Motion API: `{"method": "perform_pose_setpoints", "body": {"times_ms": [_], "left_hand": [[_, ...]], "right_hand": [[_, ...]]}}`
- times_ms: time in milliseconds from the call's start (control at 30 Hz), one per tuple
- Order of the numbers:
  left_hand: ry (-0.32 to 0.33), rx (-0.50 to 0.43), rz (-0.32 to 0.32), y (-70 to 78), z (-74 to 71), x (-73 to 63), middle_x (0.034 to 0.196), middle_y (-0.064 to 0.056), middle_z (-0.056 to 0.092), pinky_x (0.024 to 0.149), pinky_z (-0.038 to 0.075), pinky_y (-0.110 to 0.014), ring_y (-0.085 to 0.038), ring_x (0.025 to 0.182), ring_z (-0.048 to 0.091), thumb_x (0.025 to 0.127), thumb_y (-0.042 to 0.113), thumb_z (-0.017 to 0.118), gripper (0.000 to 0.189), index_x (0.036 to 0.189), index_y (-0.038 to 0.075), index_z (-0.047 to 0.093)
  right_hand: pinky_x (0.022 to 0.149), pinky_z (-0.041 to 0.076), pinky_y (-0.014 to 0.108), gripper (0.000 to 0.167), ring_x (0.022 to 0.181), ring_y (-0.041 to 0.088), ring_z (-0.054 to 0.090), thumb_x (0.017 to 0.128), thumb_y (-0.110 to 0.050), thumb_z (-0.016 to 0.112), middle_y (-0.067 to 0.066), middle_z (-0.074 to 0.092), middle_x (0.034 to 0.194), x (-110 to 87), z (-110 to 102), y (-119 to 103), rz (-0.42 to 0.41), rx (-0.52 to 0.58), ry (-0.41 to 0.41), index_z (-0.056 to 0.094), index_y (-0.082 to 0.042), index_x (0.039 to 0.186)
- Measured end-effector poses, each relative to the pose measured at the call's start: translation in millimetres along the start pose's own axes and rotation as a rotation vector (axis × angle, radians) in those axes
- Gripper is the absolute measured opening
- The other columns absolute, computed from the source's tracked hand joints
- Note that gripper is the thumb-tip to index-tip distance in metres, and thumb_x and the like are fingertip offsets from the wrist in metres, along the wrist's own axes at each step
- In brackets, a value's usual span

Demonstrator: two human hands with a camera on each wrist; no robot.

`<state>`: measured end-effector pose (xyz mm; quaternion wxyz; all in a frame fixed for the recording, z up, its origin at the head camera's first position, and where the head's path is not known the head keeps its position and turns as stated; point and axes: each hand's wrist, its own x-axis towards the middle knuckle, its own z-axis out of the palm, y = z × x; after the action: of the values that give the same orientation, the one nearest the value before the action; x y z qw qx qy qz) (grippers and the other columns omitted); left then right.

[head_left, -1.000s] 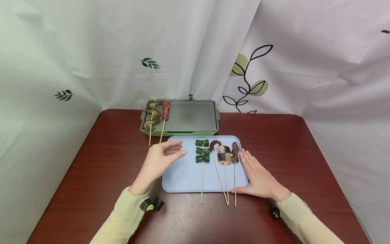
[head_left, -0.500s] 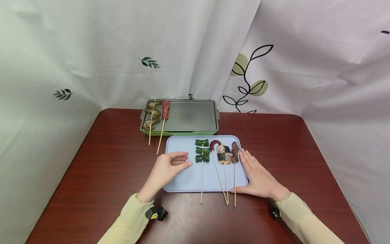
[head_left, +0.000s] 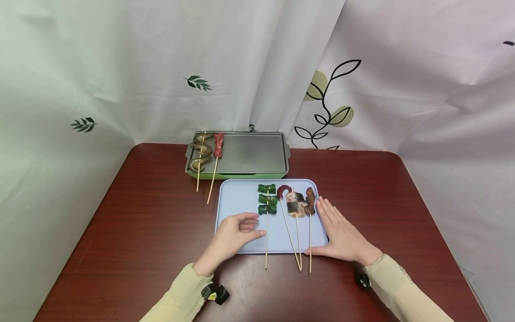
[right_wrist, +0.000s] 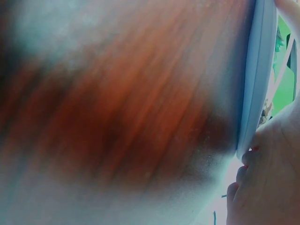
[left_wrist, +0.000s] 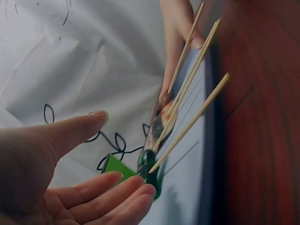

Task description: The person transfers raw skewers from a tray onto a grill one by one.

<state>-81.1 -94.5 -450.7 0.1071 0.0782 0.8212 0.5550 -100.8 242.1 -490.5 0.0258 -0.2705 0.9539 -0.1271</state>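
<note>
Pale blue tray [head_left: 239, 197], dark green skewered pieces [head_left: 267, 200], reddish-brown table [head_left: 362, 197], white leaf-patterned curtain [head_left: 161, 49]

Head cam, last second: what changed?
The left hand moved right and toward the person, from beside the red skewer's stick to the green skewer's stick. No grip is visible there, and nothing was visibly picked up or let go. Unchanged: the right hand at the right edge of the tray, the grill, and all skewers.
</note>
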Motion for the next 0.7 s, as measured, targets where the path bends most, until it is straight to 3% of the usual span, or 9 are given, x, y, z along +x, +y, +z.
{"method": "perform_pose_setpoints", "body": {"times_ms": [133,300,433,700], "left_hand": [[-0.029,-0.003,-0.002,-1.2,7.3,-2.0,0.118,-0.017,0.071,0.087,0.059,-0.041,-0.030,0.101,0.071,0.085,0.026,0.085,0.059,0.132,-0.004,0.064],[-0.057,0.000,-0.013,-3.6,15.2,-2.8,0.112,-0.015,0.073,0.080,0.060,-0.036,-0.023,0.092,0.073,0.084,0.026,0.085,0.063,0.134,-0.006,0.061],[-0.076,0.007,-0.033,-7.6,21.5,-2.4,0.102,-0.010,0.075,0.075,0.060,-0.031,-0.017,0.085,0.073,0.085,0.026,0.084,0.060,0.131,-0.006,0.063],[-0.072,0.054,-0.025,-13.1,29.7,-2.4,0.086,0.000,0.076,0.079,0.055,-0.030,-0.012,0.084,0.071,0.088,0.026,0.081,0.051,0.125,-0.006,0.067]], "right_hand": [[0.122,0.019,0.049,0.137,0.152,0.038,0.013,0.072,-0.089,0.062,0.023,0.012,0.166,-0.2,-1,-1,-0.004,0.001,0.005,0.019,0.007,0.158],[0.122,0.019,0.049,0.136,0.152,0.039,0.014,0.072,-0.087,0.064,0.025,0.013,0.166,-0.2,-1,-1,-0.009,0.005,0.013,0.020,0.008,0.158],[0.123,0.017,0.046,0.135,0.152,0.038,0.014,0.072,-0.087,0.064,0.024,0.013,0.166,-0.7,-2,-2,-0.006,0.010,0.012,0.020,0.008,0.158],[0.123,0.018,0.046,0.136,0.152,0.038,0.014,0.072,-0.087,0.064,0.024,0.014,0.165,-1.1,-2,-2,-0.008,0.008,0.021,0.020,0.008,0.158]]}}
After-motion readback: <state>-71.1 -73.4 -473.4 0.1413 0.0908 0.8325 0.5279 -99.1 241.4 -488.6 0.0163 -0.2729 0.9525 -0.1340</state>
